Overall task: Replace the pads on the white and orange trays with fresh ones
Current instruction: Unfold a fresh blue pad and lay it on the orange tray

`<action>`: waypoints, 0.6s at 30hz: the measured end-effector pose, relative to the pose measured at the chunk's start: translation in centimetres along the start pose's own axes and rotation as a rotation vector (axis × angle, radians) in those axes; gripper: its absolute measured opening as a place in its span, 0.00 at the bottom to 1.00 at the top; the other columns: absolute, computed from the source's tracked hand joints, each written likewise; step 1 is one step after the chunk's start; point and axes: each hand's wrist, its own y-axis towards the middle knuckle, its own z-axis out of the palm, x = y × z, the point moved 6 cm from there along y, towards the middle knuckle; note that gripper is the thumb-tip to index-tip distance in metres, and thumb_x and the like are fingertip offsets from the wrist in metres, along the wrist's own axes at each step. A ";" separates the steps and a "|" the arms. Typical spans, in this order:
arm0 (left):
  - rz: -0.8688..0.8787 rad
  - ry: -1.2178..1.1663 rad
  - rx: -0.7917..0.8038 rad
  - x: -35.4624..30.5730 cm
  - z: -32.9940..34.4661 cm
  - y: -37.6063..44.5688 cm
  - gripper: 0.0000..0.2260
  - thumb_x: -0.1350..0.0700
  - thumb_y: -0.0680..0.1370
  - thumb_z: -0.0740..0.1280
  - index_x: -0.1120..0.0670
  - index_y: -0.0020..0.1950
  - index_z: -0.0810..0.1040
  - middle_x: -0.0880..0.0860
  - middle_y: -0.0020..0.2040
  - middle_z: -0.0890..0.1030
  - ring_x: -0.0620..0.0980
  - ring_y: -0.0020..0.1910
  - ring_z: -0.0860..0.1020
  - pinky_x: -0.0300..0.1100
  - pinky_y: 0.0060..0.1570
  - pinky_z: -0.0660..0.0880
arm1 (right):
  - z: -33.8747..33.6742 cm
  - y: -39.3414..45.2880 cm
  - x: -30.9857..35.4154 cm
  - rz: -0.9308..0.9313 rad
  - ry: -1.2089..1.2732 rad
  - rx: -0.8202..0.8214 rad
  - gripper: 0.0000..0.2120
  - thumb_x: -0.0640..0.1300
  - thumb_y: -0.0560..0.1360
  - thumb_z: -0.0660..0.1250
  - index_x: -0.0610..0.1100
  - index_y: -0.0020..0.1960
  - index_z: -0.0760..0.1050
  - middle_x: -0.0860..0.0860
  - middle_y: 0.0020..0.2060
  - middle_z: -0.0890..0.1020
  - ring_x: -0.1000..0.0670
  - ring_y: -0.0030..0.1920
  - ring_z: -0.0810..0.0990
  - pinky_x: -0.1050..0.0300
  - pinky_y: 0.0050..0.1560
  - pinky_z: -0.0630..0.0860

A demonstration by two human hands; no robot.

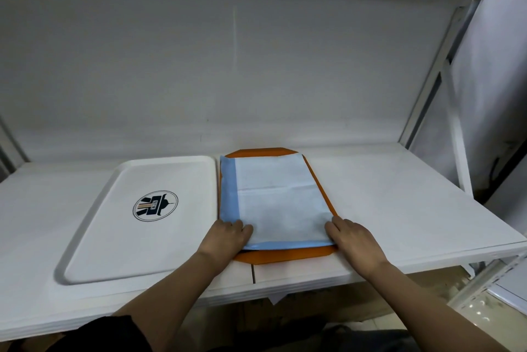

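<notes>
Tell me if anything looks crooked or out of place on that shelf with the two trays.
Slightly. The blue-edged pad sits skewed on the orange tray: its left edge overhangs the tray's rim, while orange shows along the right and near sides. Both hands, left hand and right hand, rest on its near corners. The white tray has no pad.

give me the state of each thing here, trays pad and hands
white tray: bare, no pad, flat on the shelf, logo showing
orange tray: flat on the shelf, mostly covered by a pad
pad: folded, lying on the orange tray
left hand: on the pad's near left corner
right hand: on the pad's near right corner
</notes>
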 end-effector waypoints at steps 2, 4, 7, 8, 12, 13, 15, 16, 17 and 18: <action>0.055 0.026 0.030 0.2 -0.1 -0.1 0.21 0.62 0.46 0.80 0.54 0.34 0.78 0.52 0.27 0.74 0.50 0.19 0.70 0.35 0.21 0.64 | 0.3 0.0 -0.4 0.025 -0.026 0.002 0.27 0.36 0.52 0.80 0.45 0.43 0.68 0.46 0.35 0.75 0.50 0.27 0.71 0.58 0.23 0.68; 0.066 0.020 0.058 0.3 -0.3 -0.3 0.23 0.58 0.47 0.81 0.52 0.39 0.82 0.51 0.31 0.76 0.49 0.24 0.73 0.35 0.24 0.67 | 0.4 0.0 -0.9 0.044 -0.068 0.016 0.26 0.36 0.52 0.80 0.45 0.43 0.70 0.46 0.36 0.76 0.49 0.29 0.73 0.56 0.25 0.68; 0.096 -0.010 0.064 0.1 -0.3 -0.9 0.24 0.54 0.58 0.79 0.51 0.54 0.81 0.51 0.40 0.80 0.50 0.34 0.78 0.38 0.34 0.73 | 0.4 0.2 -0.9 0.023 -0.117 0.048 0.23 0.35 0.49 0.81 0.43 0.39 0.74 0.45 0.33 0.77 0.47 0.29 0.73 0.56 0.26 0.68; 0.104 -0.007 0.075 -0.2 -0.2 -1.0 0.22 0.55 0.63 0.76 0.52 0.57 0.80 0.52 0.42 0.80 0.50 0.36 0.79 0.39 0.38 0.74 | 0.4 0.3 -0.8 0.020 -0.120 0.058 0.22 0.35 0.49 0.81 0.43 0.38 0.75 0.45 0.32 0.77 0.47 0.28 0.74 0.57 0.26 0.68; 0.074 0.026 0.138 -2.0 -0.8 -1.2 0.15 0.56 0.48 0.80 0.51 0.28 0.78 0.49 0.21 0.73 0.47 0.17 0.71 0.32 0.20 0.65 | 0.3 0.5 -0.6 0.006 -0.107 0.090 0.23 0.35 0.47 0.81 0.44 0.37 0.75 0.46 0.32 0.77 0.48 0.27 0.73 0.57 0.22 0.66; 0.052 0.010 0.124 -2.0 -0.5 -1.1 0.16 0.58 0.45 0.80 0.52 0.24 0.76 0.50 0.19 0.71 0.47 0.15 0.69 0.31 0.18 0.62 | 0.4 0.4 -0.5 -0.007 -0.111 0.107 0.23 0.35 0.47 0.81 0.44 0.38 0.76 0.46 0.32 0.77 0.48 0.27 0.73 0.57 0.22 0.67; 0.023 0.023 0.089 -2.0 -0.8 -0.8 0.16 0.59 0.43 0.80 0.54 0.24 0.76 0.51 0.17 0.70 0.47 0.13 0.68 0.29 0.17 0.60 | 0.5 0.4 -0.6 -0.023 -0.111 0.131 0.23 0.35 0.47 0.82 0.44 0.38 0.76 0.46 0.33 0.78 0.49 0.27 0.74 0.58 0.21 0.68; -0.001 0.023 0.097 -1.9 -0.7 -0.8 0.16 0.59 0.43 0.80 0.55 0.24 0.77 0.50 0.17 0.70 0.47 0.13 0.68 0.29 0.16 0.60 | 0.4 0.5 -0.6 -0.020 -0.100 0.136 0.24 0.35 0.46 0.82 0.44 0.38 0.76 0.46 0.34 0.78 0.49 0.27 0.74 0.58 0.21 0.68; -0.021 0.037 0.094 -1.9 -0.6 -0.7 0.16 0.59 0.43 0.80 0.56 0.25 0.77 0.50 0.18 0.70 0.47 0.13 0.69 0.29 0.16 0.61 | 0.4 0.5 -0.5 -0.019 -0.090 0.137 0.24 0.36 0.46 0.82 0.44 0.38 0.77 0.46 0.34 0.78 0.49 0.28 0.74 0.58 0.21 0.69; -0.030 0.058 0.095 -2.0 -0.3 -0.5 0.16 0.59 0.44 0.80 0.57 0.26 0.78 0.50 0.19 0.71 0.47 0.13 0.69 0.30 0.16 0.61 | 0.4 0.6 -0.5 -0.017 -0.082 0.148 0.25 0.36 0.45 0.82 0.44 0.38 0.77 0.46 0.34 0.78 0.49 0.28 0.74 0.59 0.21 0.69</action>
